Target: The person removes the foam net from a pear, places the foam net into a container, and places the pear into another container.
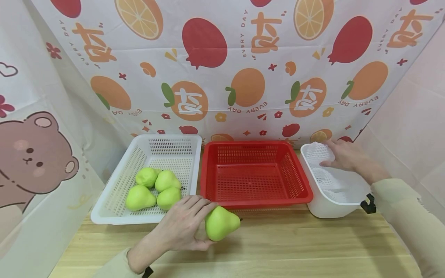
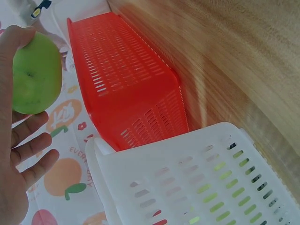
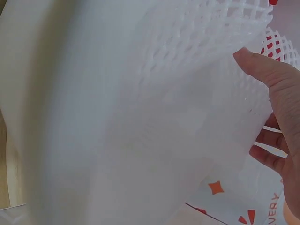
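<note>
My left hand holds a green pear above the table, in front of the red basket. Its thumb and fingers are around the blunt end, with the stem pointing right. In the left wrist view the pear shows its rounded base. My right hand is at the back rim of a white bin and has a white foam net between thumb and fingers. The right wrist view shows the thumb before this mesh and some fingertips partly behind it. More foam netting lies in the bin.
Several green pears lie in a white slotted basket at left. The red basket stands in the middle, between the white basket and the bin. A wooden table carries them, with a printed curtain behind.
</note>
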`<state>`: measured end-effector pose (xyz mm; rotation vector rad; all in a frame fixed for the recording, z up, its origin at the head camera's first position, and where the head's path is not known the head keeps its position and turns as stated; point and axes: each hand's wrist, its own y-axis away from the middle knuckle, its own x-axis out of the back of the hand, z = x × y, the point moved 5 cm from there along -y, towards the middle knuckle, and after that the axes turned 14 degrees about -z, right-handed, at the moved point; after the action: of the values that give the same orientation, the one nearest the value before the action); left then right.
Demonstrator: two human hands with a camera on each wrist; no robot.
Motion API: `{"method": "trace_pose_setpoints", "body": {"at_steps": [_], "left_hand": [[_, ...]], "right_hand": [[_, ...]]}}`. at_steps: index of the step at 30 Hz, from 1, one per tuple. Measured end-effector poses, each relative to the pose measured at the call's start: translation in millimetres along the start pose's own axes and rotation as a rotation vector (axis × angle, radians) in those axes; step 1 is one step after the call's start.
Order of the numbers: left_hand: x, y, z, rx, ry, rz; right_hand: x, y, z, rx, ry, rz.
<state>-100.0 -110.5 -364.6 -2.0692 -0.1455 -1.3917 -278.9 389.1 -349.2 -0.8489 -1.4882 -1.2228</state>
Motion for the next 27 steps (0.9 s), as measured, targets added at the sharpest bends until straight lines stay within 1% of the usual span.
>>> {"method": "trace_pose_setpoints", "body": {"at_steps": [7,14,21,27], "left_hand": [[-0.5,0.3,-0.3,0.007,0.0,-0.013],[-0.1,0.5,-0.1,0.007,-0.009,-0.018],[1.7,0.6,-1.8,0.008,0.006,-0.006],[2.1,0.8,-3.5,0.008,0.0,-0.006]], "right_hand": [[0,3,0,-0.011,-0.026,0.006],[3,8,-1,-0.004,-0.031,0.02],[9,17,-10,0.007,-0.026,0.043],[16,26,-21,0.021,-0.024,0.101]]}}
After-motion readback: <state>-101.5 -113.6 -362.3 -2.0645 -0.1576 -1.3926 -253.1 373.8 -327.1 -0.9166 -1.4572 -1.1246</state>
